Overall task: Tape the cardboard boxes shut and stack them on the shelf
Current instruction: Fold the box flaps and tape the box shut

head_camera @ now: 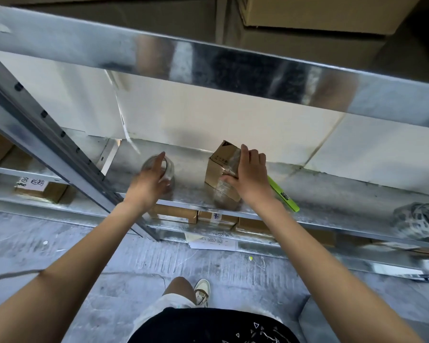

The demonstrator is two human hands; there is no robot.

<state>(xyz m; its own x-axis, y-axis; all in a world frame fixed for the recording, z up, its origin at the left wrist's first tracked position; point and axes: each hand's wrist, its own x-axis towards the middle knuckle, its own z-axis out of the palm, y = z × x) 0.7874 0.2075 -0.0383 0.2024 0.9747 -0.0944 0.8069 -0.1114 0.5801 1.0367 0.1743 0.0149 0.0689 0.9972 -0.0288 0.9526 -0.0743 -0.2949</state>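
Observation:
A small cardboard box [217,167] with clear tape over its top stands on the metal shelf [332,194]. My right hand [249,173] lies over the box's right side, fingers along the taped top and thumb against its front. To the left, a roll of clear tape [167,167] sits on the same shelf. My left hand [150,180] covers the roll's near side with fingers spread over it; the blur hides whether they grip it.
A yellow-green box cutter [284,194] lies just right of the box. A bundle of white strapping [419,220] sits at the shelf's far right. A slanted metal upright [60,149] crosses the left. Flat cardboard boxes [175,215] fill the lower shelf; larger cartons [320,13] rest above.

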